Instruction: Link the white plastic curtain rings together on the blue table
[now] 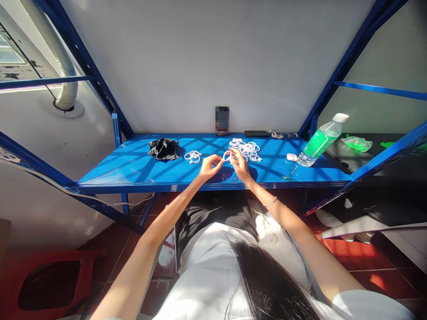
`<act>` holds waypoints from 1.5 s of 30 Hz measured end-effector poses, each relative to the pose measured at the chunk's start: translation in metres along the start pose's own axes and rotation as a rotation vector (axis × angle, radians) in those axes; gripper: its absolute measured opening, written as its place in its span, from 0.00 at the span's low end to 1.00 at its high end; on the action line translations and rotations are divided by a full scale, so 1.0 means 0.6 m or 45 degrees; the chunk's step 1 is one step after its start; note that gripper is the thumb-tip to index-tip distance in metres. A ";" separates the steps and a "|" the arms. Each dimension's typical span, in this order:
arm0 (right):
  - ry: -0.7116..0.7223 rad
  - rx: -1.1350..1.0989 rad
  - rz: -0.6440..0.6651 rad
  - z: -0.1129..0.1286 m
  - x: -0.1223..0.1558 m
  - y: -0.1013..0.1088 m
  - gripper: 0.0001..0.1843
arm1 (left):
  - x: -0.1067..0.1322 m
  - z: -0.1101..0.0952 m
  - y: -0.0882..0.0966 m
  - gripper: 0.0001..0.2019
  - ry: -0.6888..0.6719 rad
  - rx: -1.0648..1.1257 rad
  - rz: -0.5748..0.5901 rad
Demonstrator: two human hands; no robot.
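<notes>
Above the front part of the blue table, a small white ring is held between my two hands. My left hand pinches its left side with thumb and fingertips, and my right hand grips its right side. Just behind my right hand lies a pile of similar white rings. A smaller group of white rings rests to the left of my left hand. What material the rings are made of is too small to tell.
On the blue table are a crumpled black plastic bag, a tilted-looking green-labelled bottle, a white earbud-like case, a flat black phone, glasses and an upright dark device. Blue frame posts rise at both sides.
</notes>
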State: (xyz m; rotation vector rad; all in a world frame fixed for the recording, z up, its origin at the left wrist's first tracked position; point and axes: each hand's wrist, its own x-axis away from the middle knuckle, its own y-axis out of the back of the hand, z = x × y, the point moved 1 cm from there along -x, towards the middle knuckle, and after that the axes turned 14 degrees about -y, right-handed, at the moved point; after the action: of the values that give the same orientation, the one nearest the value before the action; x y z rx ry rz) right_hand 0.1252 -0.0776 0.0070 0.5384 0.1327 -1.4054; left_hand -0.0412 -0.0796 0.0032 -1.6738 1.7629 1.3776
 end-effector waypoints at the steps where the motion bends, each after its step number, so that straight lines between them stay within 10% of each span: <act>1: -0.003 -0.009 0.010 0.001 0.000 0.000 0.24 | 0.000 0.000 0.000 0.18 -0.002 -0.001 0.004; 45: -0.196 -0.197 0.002 -0.021 -0.012 -0.004 0.27 | 0.003 0.006 -0.001 0.17 0.075 0.164 0.015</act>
State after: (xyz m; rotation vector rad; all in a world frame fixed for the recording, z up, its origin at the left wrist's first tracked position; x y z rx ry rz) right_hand 0.1246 -0.0658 -0.0018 0.3010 0.1156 -1.4166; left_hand -0.0424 -0.0774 0.0001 -1.6536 1.8548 1.2034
